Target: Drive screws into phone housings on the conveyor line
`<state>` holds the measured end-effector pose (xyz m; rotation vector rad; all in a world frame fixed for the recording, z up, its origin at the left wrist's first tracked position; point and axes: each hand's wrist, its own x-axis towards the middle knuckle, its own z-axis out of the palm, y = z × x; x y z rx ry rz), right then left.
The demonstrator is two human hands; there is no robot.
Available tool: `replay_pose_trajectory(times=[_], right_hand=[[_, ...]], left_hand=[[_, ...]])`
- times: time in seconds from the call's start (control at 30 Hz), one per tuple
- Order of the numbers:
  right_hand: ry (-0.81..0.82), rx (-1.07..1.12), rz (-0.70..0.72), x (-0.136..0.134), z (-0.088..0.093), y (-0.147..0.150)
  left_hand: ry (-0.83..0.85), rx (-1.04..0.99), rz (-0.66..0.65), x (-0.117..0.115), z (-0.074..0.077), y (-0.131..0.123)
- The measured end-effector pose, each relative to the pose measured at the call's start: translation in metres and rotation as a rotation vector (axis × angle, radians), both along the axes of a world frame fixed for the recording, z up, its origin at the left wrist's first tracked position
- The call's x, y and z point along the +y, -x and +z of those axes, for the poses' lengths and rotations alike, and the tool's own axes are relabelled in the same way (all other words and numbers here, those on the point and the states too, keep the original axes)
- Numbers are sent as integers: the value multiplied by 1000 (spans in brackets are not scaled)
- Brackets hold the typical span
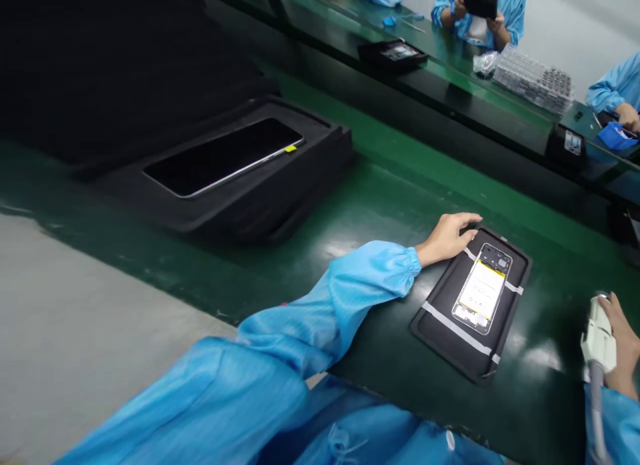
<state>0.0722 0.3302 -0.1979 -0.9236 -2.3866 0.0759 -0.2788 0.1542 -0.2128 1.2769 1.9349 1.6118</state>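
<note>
My left hand (447, 237) rests at the upper left corner of a shallow black tray (435, 328), thumb and fingers apart. In the tray lies an opened phone (483, 288), its white battery label with yellow edges showing. Pale straps (457, 328) cross the tray. At the right edge my right hand (625, 345) is wrapped round a white corded handheld tool (599, 342) with a grey cable (597, 405). The tool's exact kind is unclear. It is held apart from the tray, and part of this hand is cut off by the frame.
A stack of black trays (320, 168) stands to the left, with a dark-screened phone (225, 157) bearing a yellow tab on top. Beyond the green table (385, 198), a raised shelf holds a clear parts box (533, 78) and black trays. People in blue sleeves work behind it.
</note>
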Motion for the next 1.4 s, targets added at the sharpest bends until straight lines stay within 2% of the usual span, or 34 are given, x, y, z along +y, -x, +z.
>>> replay_pose_trajectory(times=[0.07,0.13,0.23,0.3,0.4,0.5,0.6,0.73,0.83,0.9,1.03,1.07,1.13,1.2,1.3,1.33,1.4], right_hand=[[13,-106,-61,8,3,-12],[-19,-103,-191,7,15,-13],[-106,87,-297,-12,34,7],[-73,151,-235,-31,35,32],[96,119,-16,-57,18,73],[256,-13,145,-75,-5,97],[323,-73,178,-82,-19,102],[294,-103,144,-85,-22,99],[258,-132,101,-88,-22,100],[266,-139,97,-91,-22,103],[287,-171,110,-93,-20,104],[296,-173,108,-92,-19,104],[348,-148,95,-91,-16,101],[435,-122,72,-91,-12,98],[530,-165,28,-94,-5,98],[550,-186,30,-96,-3,99],[599,-181,54,-101,-1,102]], left_hand=[[25,-6,12,-8,4,0],[53,-11,27,-13,8,-1],[94,-6,30,-17,17,-10],[128,12,-6,-17,25,-23],[201,54,-75,-19,33,-50],[362,108,-203,-24,33,-75],[536,158,-305,-29,32,-91],[598,151,-288,-32,37,-102],[552,119,-275,-41,42,-104],[430,8,-210,-49,44,-100],[35,-456,-104,-53,41,-84],[-26,-564,-107,-51,38,-81],[-36,-678,-119,-49,34,-77],[38,-559,-52,-54,30,-75],[259,-66,153,-74,28,-72],[360,67,184,-83,27,-71],[534,188,134,-100,21,-70]])
